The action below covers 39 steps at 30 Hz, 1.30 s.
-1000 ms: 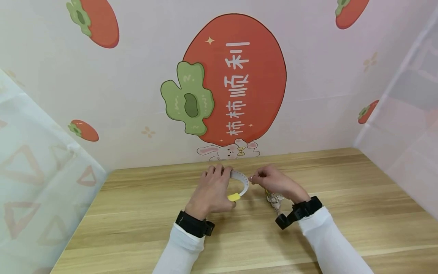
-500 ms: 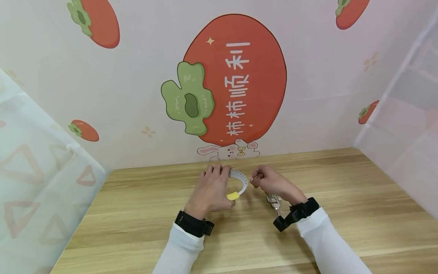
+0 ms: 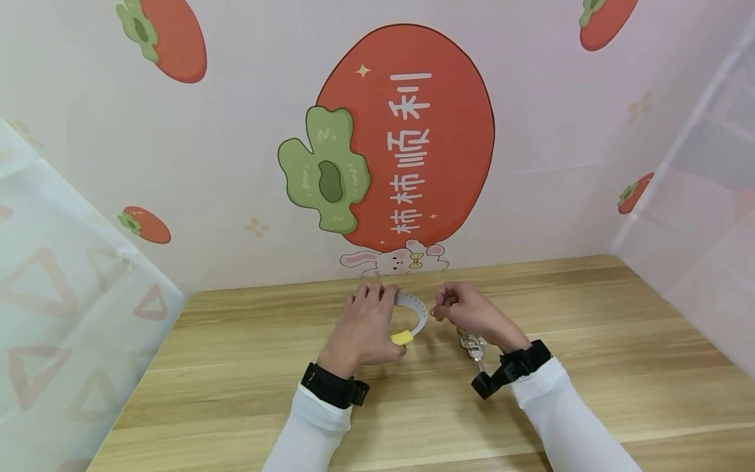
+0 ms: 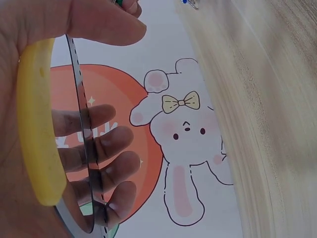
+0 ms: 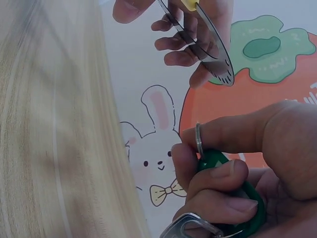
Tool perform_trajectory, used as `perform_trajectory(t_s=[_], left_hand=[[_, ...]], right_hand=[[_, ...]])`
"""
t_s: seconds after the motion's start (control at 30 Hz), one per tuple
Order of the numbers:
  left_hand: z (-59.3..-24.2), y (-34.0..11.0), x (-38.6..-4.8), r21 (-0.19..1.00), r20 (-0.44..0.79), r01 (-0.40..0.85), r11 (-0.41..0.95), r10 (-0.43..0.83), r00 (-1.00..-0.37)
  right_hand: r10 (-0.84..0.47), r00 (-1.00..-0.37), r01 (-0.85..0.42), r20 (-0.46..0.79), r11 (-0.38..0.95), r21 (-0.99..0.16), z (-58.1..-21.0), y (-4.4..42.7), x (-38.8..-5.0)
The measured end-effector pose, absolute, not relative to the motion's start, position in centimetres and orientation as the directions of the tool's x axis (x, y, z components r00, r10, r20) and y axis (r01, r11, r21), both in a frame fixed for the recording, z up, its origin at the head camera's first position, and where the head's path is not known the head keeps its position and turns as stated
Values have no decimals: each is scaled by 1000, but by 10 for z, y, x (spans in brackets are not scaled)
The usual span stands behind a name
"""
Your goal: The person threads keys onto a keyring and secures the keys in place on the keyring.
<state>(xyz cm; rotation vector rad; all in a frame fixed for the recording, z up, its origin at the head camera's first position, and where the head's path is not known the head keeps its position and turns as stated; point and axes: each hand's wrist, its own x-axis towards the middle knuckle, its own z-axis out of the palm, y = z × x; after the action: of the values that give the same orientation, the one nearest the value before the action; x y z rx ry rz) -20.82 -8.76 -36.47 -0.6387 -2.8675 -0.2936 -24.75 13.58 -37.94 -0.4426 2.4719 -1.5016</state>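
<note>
- Keys point(image 3: 474, 347) show just below the right grip point(image 3: 476, 318).
- That grip pinches a metal ring point(image 5: 199, 139) on a green fob point(image 5: 213, 159).
- Beside it, the left grip point(image 3: 366, 326) curls round a yellow-handled metal loop point(image 3: 402, 338).
- Behind both grips, a persimmon-printed backdrop point(image 3: 407, 131).

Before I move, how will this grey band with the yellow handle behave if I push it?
The grey band looks thin, so it may be light and flex slightly. The yellow handle looks smooth and might slide against your left hand. Its curve suggests it could rock on edge.
</note>
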Motion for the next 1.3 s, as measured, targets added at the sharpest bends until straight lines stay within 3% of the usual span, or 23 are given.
perform_trajectory(t_s=[0.6, 1.3], left_hand=[[-364, -89, -209, 164, 212, 436, 885, 400, -891], [-364, -89, -209, 186, 215, 431, 883, 391, -895]], right_hand=[[-336, -941, -119, -30, 412, -904, -377, 137, -250], [-327, -941, -145, 83, 171, -975, -371, 141, -251]])
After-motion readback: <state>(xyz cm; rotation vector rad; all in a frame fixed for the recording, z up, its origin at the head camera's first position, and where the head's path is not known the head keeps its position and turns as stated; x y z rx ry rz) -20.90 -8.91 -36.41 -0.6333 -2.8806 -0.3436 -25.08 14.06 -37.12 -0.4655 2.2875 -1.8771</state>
